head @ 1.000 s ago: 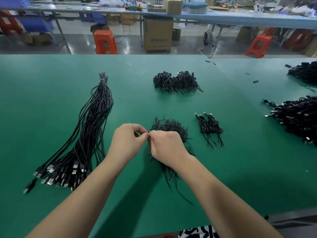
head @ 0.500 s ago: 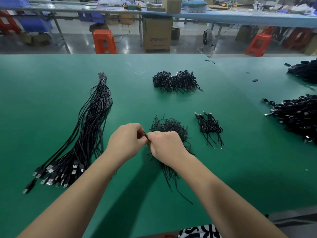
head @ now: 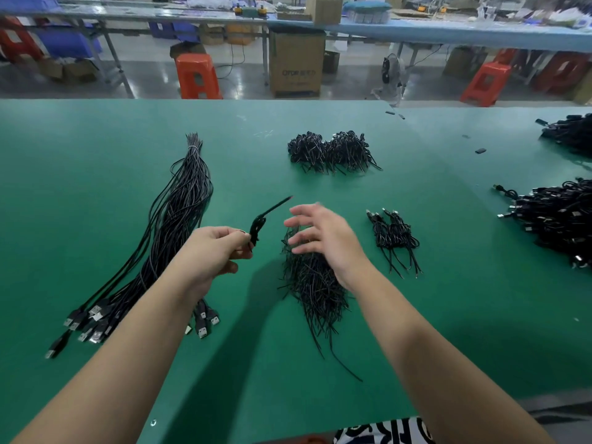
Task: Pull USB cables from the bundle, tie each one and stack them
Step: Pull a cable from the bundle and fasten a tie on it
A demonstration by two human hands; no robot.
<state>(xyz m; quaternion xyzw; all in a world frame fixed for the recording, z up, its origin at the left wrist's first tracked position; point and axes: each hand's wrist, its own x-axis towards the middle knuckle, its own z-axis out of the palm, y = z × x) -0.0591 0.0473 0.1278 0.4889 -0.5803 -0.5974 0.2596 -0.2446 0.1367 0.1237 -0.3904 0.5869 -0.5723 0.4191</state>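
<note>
While a long bundle of USB cables (head: 179,225) lies at the left of the green table (head: 96,174), the right hand (head: 323,238) has let go, fingers spread over the tie pile (head: 315,283). The left hand (head: 214,254) pinches a tied cable (head: 261,224), ready for stacking.

The right hand (head: 323,238) is blurring at its fingertips and covering the top of the tie pile (head: 315,290). The left hand (head: 213,251) is hiding the lower end of the cable (head: 261,224), and its forearm is covering several plugs of the bundle (head: 179,219). The right edge is cutting off two cable heaps (head: 557,219).
</note>
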